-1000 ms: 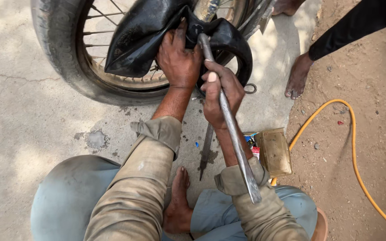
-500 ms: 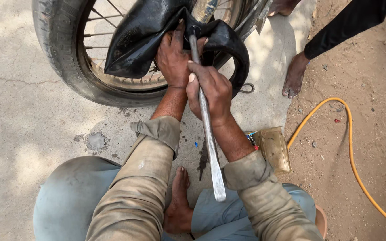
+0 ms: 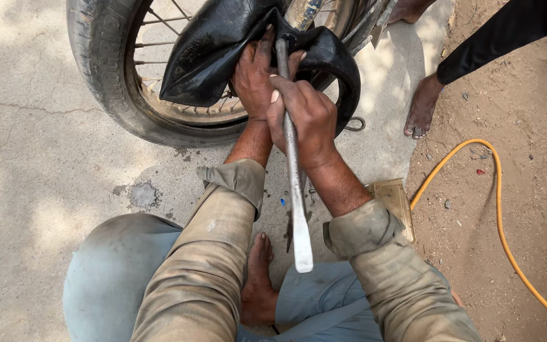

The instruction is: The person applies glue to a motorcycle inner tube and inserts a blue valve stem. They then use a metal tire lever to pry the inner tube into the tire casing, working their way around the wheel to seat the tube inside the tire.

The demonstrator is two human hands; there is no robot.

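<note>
Head view: the black inner tube is hanging half out of the spoked wheel, bulging over the rim at the top of the frame. I am pressing my left hand flat against the tube, fingers spread over the rubber, not closed around anything. My right hand is wrapping tight around the long metal tyre lever, whose tip is digging in between tube and rim while its flat end is pointing back toward my knees.

Risks, as I am judging them: the lever tip could be pinching the tube against the rim and tearing it; the bar could be slipping out and striking my left knuckles.

Surroundings: I am squatting barefoot on cracked, stained concrete. A small tan tin is lying beside my right forearm. A yellow hose is curving across the sandy dirt, and another person's bare foot is standing close to the wheel.
</note>
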